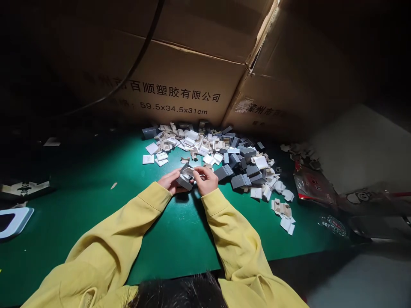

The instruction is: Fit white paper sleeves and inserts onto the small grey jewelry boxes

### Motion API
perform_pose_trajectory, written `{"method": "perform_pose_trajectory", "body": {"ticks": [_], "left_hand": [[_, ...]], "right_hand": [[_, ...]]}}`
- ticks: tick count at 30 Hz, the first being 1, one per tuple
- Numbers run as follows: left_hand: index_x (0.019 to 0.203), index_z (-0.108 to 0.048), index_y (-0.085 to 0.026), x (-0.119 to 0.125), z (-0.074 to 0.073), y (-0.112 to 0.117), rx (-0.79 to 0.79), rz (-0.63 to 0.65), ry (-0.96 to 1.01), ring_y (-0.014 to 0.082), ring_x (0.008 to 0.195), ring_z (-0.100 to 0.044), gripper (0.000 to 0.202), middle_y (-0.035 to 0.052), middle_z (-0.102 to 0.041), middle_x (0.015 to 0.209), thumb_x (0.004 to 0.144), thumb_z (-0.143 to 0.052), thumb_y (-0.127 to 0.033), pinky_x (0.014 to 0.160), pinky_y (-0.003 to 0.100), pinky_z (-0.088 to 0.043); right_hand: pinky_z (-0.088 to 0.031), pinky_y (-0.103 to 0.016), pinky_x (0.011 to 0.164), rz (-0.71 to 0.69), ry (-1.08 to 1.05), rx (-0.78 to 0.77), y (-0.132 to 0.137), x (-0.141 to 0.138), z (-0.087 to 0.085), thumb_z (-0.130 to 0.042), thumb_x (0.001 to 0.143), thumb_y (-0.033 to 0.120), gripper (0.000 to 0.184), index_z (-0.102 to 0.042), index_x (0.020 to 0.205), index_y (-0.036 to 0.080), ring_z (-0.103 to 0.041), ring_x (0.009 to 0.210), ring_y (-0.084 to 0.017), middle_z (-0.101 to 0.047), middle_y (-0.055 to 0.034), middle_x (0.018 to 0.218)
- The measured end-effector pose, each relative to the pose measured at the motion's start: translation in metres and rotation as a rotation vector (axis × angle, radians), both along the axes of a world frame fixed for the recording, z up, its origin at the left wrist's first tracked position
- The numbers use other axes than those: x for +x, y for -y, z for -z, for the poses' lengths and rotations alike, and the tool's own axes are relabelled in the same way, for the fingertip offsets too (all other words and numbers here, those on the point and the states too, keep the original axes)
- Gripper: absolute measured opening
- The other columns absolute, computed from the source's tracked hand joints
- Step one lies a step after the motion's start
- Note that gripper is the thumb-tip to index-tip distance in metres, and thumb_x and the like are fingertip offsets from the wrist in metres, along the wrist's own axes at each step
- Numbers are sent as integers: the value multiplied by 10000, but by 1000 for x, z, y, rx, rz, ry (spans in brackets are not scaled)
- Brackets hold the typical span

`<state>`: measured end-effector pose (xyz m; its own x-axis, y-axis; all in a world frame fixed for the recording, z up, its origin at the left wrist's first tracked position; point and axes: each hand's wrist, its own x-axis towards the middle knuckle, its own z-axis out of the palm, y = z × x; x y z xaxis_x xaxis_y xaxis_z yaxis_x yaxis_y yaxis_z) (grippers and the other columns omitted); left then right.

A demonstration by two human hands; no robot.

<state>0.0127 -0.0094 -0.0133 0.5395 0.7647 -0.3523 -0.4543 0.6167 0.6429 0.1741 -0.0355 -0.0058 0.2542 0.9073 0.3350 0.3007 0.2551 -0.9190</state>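
A small dark grey box [184,182] is held open and tilted above the green table, with a pale lining or insert [189,171] showing inside. My left hand [170,181] is closed around its left side. On the right side, my right hand [206,180] is closed, its thumb and fingertips pinching at the open edge. Whether those fingers grip the box wall or the pale piece cannot be made out. Just beyond my hands lies a heap of white folded card pieces [192,136]. Several similar grey boxes [224,172] lie to the right of my right hand.
Big cardboard cartons [180,72] stand along the back of the green table [105,214]. A white-edged device [16,222] lies at the far left. To the right are loose card pieces [282,209] and a red-trimmed plastic bag [313,184]. A dark cable [141,60] hangs at upper left.
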Motion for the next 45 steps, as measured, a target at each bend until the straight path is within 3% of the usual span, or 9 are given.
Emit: {"method": "perform_pose_trajectory", "body": {"ticks": [8, 17, 25, 30, 33, 36, 39, 45], "left_hand": [[1328, -521, -159, 2, -8, 4, 26, -8, -68, 313, 986, -703, 422, 158, -702, 1130, 924, -542, -283, 757, 484, -606], [1380, -485, -171, 2, -4, 5, 87, 16, -106, 298, 995, -695, 521, 162, -691, 1159, 904, -587, -356, 791, 455, -591], [1438, -421, -190, 3, -1, 5, 76, 7, -137, 251, 941, -708, 591, 139, -690, 1139, 897, -614, -331, 803, 402, -589], [1399, -472, -216, 3, 0, 6, 93, -1, -110, 239, 935, -707, 560, 125, -686, 1156, 876, -641, -320, 803, 384, -587], [1348, -519, -221, 2, 1, 5, 90, 17, -87, 239, 916, -709, 513, 111, -697, 1128, 861, -654, -310, 795, 386, -583], [1305, -545, -225, 1, 3, 3, 76, 27, -64, 248, 913, -707, 478, 108, -705, 1101, 846, -666, -276, 792, 395, -574], [1289, -556, -214, 2, 5, 2, 90, 47, -58, 262, 907, -704, 488, 116, -702, 1089, 827, -683, -304, 774, 394, -564], [1124, -616, -208, 3, 3, 7, 214, 65, -49, 242, 851, -706, 416, 70, -701, 966, 751, -764, -318, 696, 311, -544]], "right_hand": [[-532, -237, 589, 61, 237, 33, 0, 4, -1, -583, 853, 294, 168, -725, 847, 204, -611, 656, -128, -715, -30, 807], [-532, -261, 639, 18, 285, 71, -2, 7, 3, -592, 862, 282, 162, -737, 842, 211, -619, 668, -144, -739, -38, 838], [-515, -268, 652, -94, 398, 70, -11, 13, 22, -548, 875, 258, 186, -727, 860, 211, -614, 700, -155, -726, -39, 834], [-511, -310, 733, -4, 506, 135, -16, 14, 31, -595, 870, 301, 149, -728, 835, 245, -598, 814, -192, -687, -51, 850], [-494, -276, 666, 21, 503, 99, -14, 13, 28, -609, 862, 308, 134, -726, 830, 250, -570, 700, -155, -658, -31, 825], [-475, -260, 643, 20, 466, 54, -9, 11, 20, -584, 875, 292, 157, -714, 939, 231, -509, 593, -118, -655, -20, 844], [-477, -264, 690, 44, 446, 53, -6, 9, 12, -586, 855, 270, 201, -690, 1014, 205, -500, 607, -122, -638, -22, 835], [-481, -254, 658, 56, 368, 61, -5, 9, 8, -567, 819, 238, 180, -679, 950, 188, -478, 596, -120, -569, -10, 777]]}}
